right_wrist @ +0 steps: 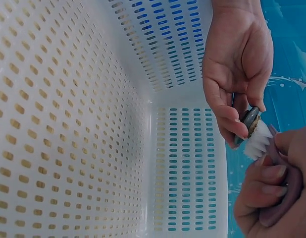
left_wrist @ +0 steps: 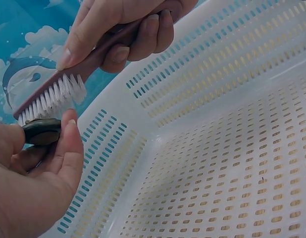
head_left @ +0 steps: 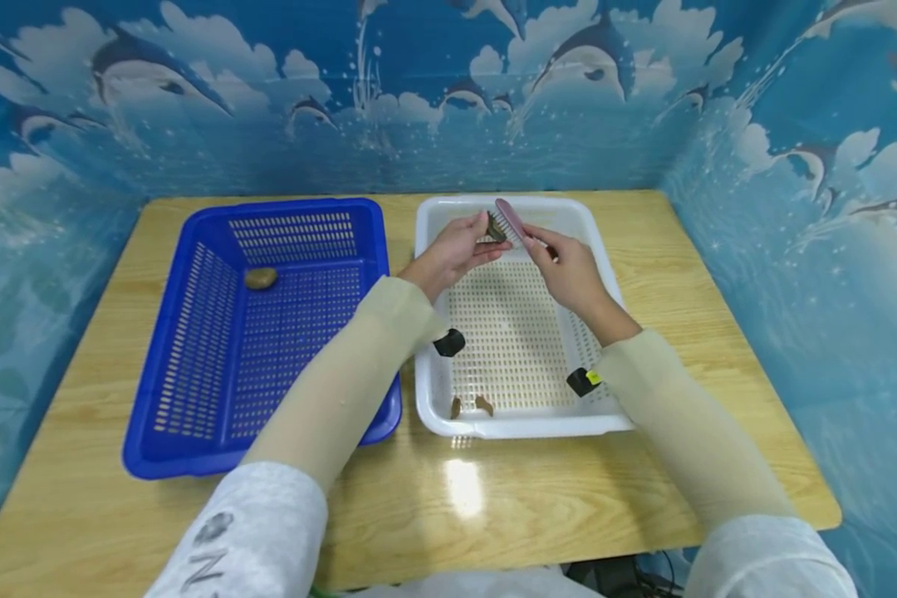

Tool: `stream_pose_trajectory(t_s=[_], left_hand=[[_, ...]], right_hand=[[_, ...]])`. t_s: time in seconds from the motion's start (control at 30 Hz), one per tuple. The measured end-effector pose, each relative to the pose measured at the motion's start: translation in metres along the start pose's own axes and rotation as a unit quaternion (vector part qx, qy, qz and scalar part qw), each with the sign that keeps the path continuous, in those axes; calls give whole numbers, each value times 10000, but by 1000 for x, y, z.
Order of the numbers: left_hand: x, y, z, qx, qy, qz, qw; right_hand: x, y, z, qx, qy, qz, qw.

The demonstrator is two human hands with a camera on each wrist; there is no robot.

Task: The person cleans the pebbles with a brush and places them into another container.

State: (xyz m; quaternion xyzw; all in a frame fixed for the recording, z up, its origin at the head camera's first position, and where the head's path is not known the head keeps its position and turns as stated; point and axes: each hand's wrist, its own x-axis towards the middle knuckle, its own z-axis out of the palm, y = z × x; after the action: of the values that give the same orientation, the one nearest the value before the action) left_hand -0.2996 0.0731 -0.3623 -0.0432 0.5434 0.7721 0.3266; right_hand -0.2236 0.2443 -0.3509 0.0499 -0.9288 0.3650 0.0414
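The wood-grain desk [head_left: 553, 490] bore a white plastic basket [head_left: 504, 340] below the fingers [head_left: 492, 247] and a blue plastic basket [head_left: 291, 332] left of them.

1. Head: from above, I look forward and down over the blue basket [head_left: 291, 332] and white basket [head_left: 523, 428].
2. Left wrist: close beside the left hand [head_left: 459, 245], I face across the white basket.
3. Right wrist: equally close, I see the right hand [head_left: 574, 270] at the lower right.
4. All three share the brush [head_left: 510, 218].
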Motion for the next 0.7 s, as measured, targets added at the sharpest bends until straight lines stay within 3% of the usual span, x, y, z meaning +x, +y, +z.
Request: stream_pose_trajectory(t_s=[0.37, 0.7], left_hand=[[-1, 1, -1, -49, 60, -64, 9999], [1, -2, -2, 225, -94, -182, 9995]], right_hand=[[0, 0, 3, 37, 170, -506, 9986], [1, 1, 4, -72, 158, -364, 9992]])
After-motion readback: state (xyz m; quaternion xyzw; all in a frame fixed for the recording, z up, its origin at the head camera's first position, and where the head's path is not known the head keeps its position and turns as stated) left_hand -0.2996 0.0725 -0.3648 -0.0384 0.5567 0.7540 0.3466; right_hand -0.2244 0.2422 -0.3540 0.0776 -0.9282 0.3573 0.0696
